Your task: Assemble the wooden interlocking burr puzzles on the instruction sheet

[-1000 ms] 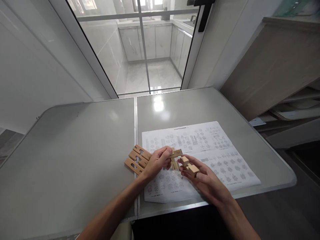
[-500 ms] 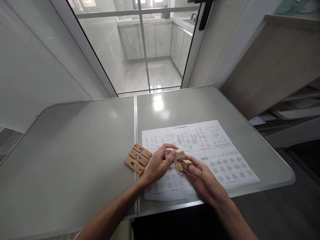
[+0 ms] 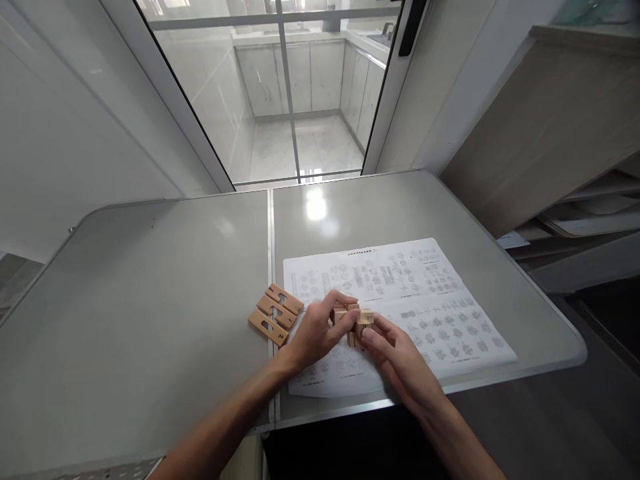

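Daylight is entering through the glass door (image 3: pixel 290 100), casting glare on the tabletop (image 3: pixel 316 205); floor (image 3: pixel 540 400) at right is lying dim; from here, print on the sheet (image 3: pixel 400 313) is apparently blurring.

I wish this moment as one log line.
left hand: holding wooden blocks; right hand: same blocks; slotted planks: left of hands; printed sheet: beneath hands

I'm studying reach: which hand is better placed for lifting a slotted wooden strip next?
Probably the left hand: it sits beside the slotted wooden strips; the right hand is farther. Both grip wooden blocks.
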`<state>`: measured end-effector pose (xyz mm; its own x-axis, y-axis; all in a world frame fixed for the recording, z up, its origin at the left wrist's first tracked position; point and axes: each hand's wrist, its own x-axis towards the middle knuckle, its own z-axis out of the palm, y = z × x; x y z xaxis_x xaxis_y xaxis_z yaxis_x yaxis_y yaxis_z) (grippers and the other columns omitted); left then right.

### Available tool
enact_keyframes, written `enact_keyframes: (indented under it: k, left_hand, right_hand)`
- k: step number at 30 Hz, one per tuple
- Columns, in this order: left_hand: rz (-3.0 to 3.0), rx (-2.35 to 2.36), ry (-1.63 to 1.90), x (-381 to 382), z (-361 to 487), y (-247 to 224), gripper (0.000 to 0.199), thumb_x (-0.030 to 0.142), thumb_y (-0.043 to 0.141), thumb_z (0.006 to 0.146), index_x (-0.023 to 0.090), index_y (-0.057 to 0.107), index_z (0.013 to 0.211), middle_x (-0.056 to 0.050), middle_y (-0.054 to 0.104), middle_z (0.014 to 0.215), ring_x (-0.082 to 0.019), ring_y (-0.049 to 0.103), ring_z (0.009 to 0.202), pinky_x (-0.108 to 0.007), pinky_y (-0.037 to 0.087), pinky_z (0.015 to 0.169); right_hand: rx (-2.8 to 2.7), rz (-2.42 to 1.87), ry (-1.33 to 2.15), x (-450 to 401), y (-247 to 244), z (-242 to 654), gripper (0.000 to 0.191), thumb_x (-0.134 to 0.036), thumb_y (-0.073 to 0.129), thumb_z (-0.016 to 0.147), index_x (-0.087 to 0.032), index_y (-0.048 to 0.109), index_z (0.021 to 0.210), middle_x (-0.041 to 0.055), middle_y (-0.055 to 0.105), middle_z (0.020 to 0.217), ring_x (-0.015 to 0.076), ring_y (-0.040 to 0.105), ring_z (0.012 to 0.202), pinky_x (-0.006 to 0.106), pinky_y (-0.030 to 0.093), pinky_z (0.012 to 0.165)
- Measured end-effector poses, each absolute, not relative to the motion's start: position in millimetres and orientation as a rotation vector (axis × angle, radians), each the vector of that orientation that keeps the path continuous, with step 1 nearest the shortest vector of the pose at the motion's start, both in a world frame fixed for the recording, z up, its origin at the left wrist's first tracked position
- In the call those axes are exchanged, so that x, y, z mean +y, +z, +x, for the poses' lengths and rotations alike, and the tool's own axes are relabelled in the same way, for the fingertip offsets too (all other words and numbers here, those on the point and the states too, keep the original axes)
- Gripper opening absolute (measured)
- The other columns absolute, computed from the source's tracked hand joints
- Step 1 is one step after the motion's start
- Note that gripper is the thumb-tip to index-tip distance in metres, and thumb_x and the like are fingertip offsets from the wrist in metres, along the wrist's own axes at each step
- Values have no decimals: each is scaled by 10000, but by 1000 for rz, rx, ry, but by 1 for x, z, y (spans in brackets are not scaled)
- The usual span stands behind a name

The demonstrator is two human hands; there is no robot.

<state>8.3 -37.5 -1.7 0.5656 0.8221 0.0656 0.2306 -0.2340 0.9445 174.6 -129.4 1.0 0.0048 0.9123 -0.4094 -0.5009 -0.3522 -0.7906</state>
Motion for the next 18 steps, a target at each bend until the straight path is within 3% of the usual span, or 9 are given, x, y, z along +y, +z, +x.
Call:
enact_keyframes:
  k: [4,6,9,18]
  left_hand:
    - [1841,808,691,-38,6,-1,339,394,468,1089,175,655,1267,29,625,730,-119,556,623,-243,452,633]
    - [1886,737,683,-37,5,-3,436,434,615,1015,186,610,1374,15,662,805,-126,583,661,-245,477,640]
    - [1941,672,684,-36,5,-7,774,455,867,815,210,534,1470,-2,702,910,-144,638,741,-248,525,669]
    - [2044,623,805,-31,6,-6,684,472,924,781,249,649,1367,-84,660,1171,-149,618,799,-274,561,665]
  right_hand:
    - [-476,-1081,1613,-127,5,172,516,-532,931,805,-230,806,1204,107,787,1278,346,668,1287,500,456,1195]
    - [-428,-1008,1655,-125,7,173,478,-540,906,835,-224,816,1183,113,794,1251,345,678,1280,491,493,1162]
    - [-391,-926,1712,-123,9,177,420,-526,863,889,-216,825,1169,118,805,1208,344,685,1281,480,527,1122]
    - [-501,-1020,1692,-125,14,184,477,-540,880,864,-204,813,1196,121,802,1219,348,710,1213,493,519,1114]
